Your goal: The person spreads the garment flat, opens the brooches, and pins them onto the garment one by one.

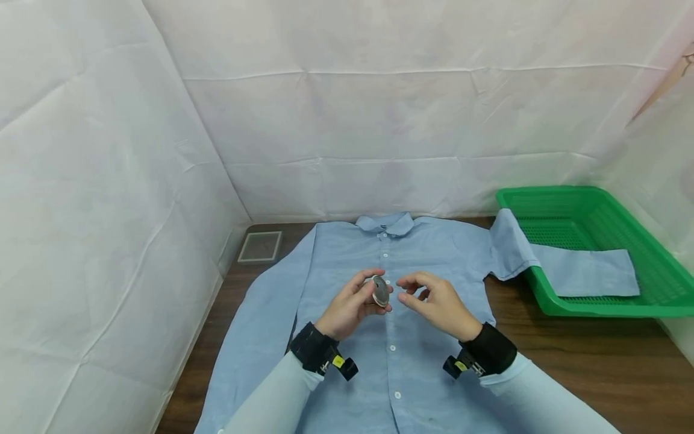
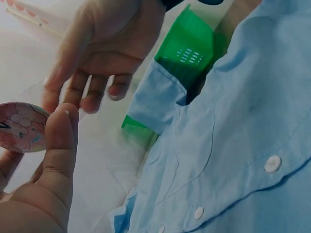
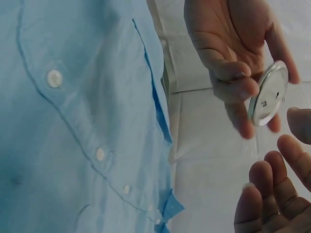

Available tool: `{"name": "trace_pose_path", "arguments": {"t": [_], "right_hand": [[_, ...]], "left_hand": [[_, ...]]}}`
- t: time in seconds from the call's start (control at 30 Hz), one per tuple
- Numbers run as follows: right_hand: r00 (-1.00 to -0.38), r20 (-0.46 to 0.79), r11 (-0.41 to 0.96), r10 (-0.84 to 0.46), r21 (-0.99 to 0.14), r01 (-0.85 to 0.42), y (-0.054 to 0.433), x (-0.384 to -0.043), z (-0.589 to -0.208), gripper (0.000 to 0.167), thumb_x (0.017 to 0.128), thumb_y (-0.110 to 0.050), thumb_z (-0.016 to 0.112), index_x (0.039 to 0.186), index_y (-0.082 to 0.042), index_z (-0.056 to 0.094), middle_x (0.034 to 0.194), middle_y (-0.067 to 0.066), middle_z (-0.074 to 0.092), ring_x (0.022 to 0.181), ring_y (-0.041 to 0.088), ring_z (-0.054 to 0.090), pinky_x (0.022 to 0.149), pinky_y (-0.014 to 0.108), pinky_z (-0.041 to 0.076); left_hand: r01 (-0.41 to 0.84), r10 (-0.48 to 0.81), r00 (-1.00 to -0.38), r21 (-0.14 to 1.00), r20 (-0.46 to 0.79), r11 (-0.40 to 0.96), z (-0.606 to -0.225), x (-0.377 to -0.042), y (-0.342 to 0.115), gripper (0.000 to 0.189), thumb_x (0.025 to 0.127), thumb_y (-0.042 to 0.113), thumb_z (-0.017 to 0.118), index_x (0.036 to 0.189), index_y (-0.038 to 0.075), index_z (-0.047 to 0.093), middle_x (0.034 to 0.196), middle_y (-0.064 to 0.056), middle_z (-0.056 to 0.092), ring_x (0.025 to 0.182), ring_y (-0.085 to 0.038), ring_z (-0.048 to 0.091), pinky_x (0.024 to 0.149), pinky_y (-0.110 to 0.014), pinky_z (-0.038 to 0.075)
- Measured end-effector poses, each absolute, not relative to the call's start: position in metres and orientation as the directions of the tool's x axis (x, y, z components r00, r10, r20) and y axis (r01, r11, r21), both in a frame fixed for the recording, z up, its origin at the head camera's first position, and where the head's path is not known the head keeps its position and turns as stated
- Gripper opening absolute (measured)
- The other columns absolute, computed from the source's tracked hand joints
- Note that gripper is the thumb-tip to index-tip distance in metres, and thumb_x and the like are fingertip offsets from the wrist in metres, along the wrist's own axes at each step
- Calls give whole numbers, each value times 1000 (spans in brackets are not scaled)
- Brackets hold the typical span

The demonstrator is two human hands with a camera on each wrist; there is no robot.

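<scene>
My left hand holds a round pin-back badge by its edge, above the front of a light blue shirt. The badge's silvery back, with its pin fittings, faces my right hand in the right wrist view. In the left wrist view its pink printed front shows at the left edge. My right hand hovers just right of the badge, fingers loosely bent. No object shows between those fingers. The shirt lies spread out face up, with white buttons down its front.
A green plastic basket stands at the right, and one shirt sleeve drapes over its rim into it. At the back left of the brown wooden table lies a small clear-topped square box. White cloth walls close off the back and sides.
</scene>
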State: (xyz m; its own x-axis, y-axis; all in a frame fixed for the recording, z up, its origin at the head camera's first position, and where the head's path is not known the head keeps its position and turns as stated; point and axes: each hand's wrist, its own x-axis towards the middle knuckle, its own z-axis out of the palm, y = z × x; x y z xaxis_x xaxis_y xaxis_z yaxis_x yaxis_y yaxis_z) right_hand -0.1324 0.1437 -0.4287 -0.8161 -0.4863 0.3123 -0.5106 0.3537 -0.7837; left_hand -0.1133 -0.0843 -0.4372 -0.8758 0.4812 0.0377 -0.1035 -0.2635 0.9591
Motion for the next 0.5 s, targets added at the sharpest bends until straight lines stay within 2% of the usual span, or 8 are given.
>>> {"name": "trace_pose_path", "arguments": {"t": [0.13, 0.23, 0.4, 0.5], "right_hand": [[-816, 323, 364, -479, -773, -520, 136, -137, -425, 23, 91, -29, 68, 110, -17, 68, 98, -5, 65, 83, 6, 57, 68, 29, 48], [-821, 323, 380, -470, -766, -519, 132, -140, -425, 18, 91, -29, 68, 107, -20, 69, 92, -9, 64, 77, 6, 58, 64, 27, 47], [-832, 335, 402, -443, -755, -518, 130, -145, -427, 7, 94, -25, 64, 99, -24, 69, 87, -14, 64, 67, 10, 57, 60, 26, 46], [-834, 342, 405, -434, -752, -519, 131, -149, -428, 6, 95, -25, 63, 96, -25, 68, 87, -14, 65, 65, 9, 56, 58, 26, 46]], "left_hand": [[-119, 488, -873, 957, 26, -265, -434, -118, -79, 55, 104, 35, 41, 148, 6, 29, 124, -23, 49, 96, -22, 64, 86, -34, 52], [-130, 501, -865, 957, 19, -260, -433, -122, -74, 59, 102, 35, 46, 149, 4, 28, 126, -18, 49, 100, -23, 62, 87, -34, 52], [-128, 518, -855, 965, 10, -230, -431, -127, -71, 59, 99, 18, 55, 150, 7, 27, 137, -15, 42, 103, -22, 62, 88, -34, 52], [-86, 515, -857, 981, 16, -174, -429, -132, -70, 61, 96, 9, 59, 150, 9, 29, 138, -15, 42, 106, -27, 62, 90, -37, 51]]}}
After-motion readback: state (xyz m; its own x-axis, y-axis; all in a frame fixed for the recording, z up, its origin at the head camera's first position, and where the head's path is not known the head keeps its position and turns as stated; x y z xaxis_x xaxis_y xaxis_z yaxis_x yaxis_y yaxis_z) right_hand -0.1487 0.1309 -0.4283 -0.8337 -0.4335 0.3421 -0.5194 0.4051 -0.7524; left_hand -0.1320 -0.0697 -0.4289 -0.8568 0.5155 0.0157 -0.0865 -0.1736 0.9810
